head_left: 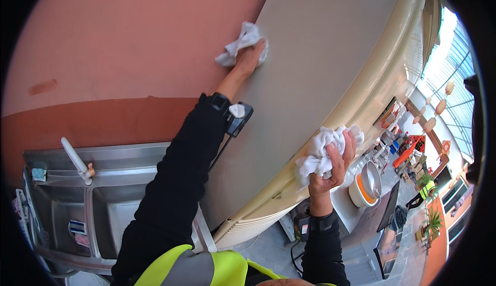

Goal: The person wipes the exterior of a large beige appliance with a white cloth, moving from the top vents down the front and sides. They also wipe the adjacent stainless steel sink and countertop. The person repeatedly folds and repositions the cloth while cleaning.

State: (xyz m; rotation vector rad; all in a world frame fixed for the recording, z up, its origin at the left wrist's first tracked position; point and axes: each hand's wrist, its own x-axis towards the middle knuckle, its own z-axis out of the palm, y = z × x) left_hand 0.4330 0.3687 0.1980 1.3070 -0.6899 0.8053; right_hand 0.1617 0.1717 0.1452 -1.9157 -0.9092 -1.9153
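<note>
Grey-sided cabinet (310, 69), right of the sink (124, 154): my left hand (249, 58) grips a white cloth (242, 40) at its far edge, my right hand (336, 166) a second cloth (325, 146) at its cream border. Wiping seems the step; next needs steady pressure.

Cloths (239, 44) white — appliance (310, 58) grey, cream-edged — wall (134, 53) pink above brick-red; sleeves (173, 177) black.

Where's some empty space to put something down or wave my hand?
The right sink basin looks bare where it shows, between the divider and the left sleeve. A hand could probably pass before the grey panel, between the left hand and right hand. The left basin is crowded by a striped item and something pink.
</note>
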